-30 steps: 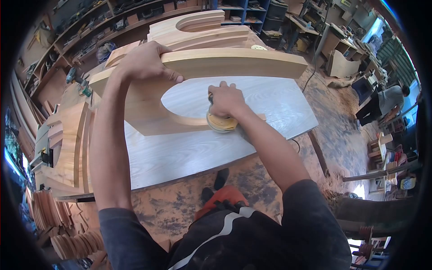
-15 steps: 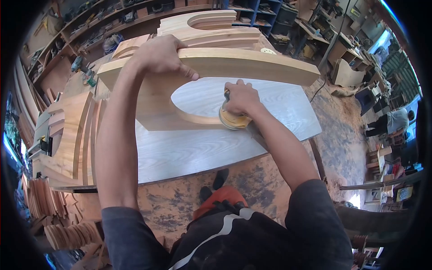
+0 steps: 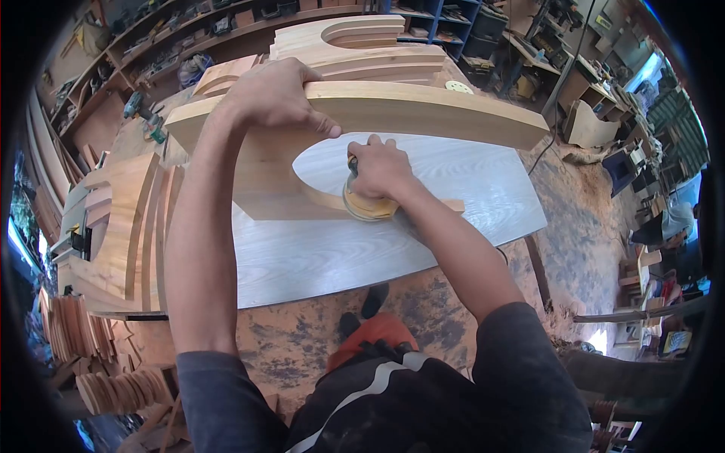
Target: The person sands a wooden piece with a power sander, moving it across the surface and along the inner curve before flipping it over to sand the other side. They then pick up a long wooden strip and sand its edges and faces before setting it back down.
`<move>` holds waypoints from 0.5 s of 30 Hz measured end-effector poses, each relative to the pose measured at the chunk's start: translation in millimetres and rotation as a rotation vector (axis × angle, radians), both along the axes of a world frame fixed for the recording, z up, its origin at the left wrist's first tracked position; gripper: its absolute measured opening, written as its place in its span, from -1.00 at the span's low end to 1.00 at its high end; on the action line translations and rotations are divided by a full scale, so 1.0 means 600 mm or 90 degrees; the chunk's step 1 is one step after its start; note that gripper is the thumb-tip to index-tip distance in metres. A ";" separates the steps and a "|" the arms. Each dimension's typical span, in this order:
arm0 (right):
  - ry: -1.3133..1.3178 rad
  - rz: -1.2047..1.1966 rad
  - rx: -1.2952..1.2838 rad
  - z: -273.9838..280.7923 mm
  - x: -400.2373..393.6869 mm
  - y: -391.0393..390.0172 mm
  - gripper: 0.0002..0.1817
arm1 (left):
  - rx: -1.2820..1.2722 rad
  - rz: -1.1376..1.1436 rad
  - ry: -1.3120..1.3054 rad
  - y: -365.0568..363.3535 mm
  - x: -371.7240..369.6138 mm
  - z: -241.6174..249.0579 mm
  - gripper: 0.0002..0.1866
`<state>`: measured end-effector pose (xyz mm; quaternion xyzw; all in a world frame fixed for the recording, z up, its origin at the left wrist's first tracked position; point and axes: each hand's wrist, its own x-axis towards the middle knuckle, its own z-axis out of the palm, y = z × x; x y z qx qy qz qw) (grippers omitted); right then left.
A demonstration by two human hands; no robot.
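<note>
A thick, pale curved wooden piece [image 3: 264,177] with a rounded cutout stands on edge on a light wood-grain board [image 3: 325,264]. My left hand [image 3: 279,98] is closed over its upper edge, with the thumb on the near side. A yellow orbital sander [image 3: 370,210] sits in the grip of my right hand [image 3: 380,167]. The sander is at the lower arm of the wooden piece, beside the cutout; my hand and forearm hide part of it. The end of that lower arm shows just right of my forearm.
More curved wooden pieces [image 3: 355,59] are stacked behind, and others [image 3: 128,234] stand at the left. A cordless drill [image 3: 134,104] lies at the back left. A perforated sanding disc [image 3: 458,87] is behind the wood. At the far right, another person [image 3: 672,223] is partly visible.
My right hand and the sander have shifted left along the lower arm, uncovering its right end. My left hand keeps its place on the wood. The view has shifted slightly.
</note>
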<state>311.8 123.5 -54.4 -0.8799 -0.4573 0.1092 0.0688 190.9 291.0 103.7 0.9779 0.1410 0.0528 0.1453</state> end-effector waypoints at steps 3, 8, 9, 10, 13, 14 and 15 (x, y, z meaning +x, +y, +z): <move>-0.002 0.022 -0.023 0.000 -0.004 -0.014 -0.37 | 0.009 0.016 0.031 -0.005 -0.002 0.002 -0.14; 0.016 0.056 0.039 -0.004 -0.032 -0.014 -0.39 | 0.036 0.031 0.042 -0.014 -0.001 0.007 -0.18; 0.050 0.062 0.073 -0.002 -0.031 -0.016 -0.40 | 0.017 0.015 0.027 -0.009 -0.001 0.004 -0.16; 0.082 0.069 0.108 0.001 -0.028 -0.019 -0.40 | -0.002 0.001 0.011 -0.005 0.001 0.002 -0.14; 0.036 0.069 0.148 -0.012 -0.032 -0.027 -0.42 | 0.026 -0.002 0.022 -0.002 0.000 -0.001 -0.12; 0.038 0.074 0.152 -0.009 -0.027 -0.023 -0.42 | 0.030 0.003 0.023 -0.001 -0.001 -0.001 -0.12; 0.031 0.091 0.099 -0.003 -0.019 -0.020 -0.41 | 0.030 0.007 0.031 -0.002 -0.001 -0.001 -0.12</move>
